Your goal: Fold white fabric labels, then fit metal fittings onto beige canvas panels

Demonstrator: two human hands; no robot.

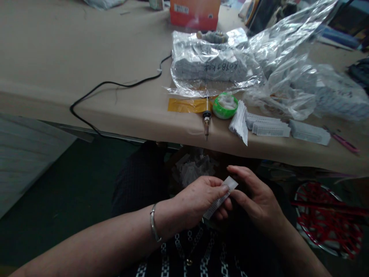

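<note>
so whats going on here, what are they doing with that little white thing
A person is handling a white printed strip in front of the table. The left hand pinches it; the right hand is open by its upper end, contact unclear. Similar strips lie stacked on the table, near a green roll.

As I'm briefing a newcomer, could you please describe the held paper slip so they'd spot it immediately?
Start at the brown table and look below its front edge. There, the left hand, with a bracelet at its wrist, pinches the paper slip. Unlike the stacked slips on the table, it is held.
</note>
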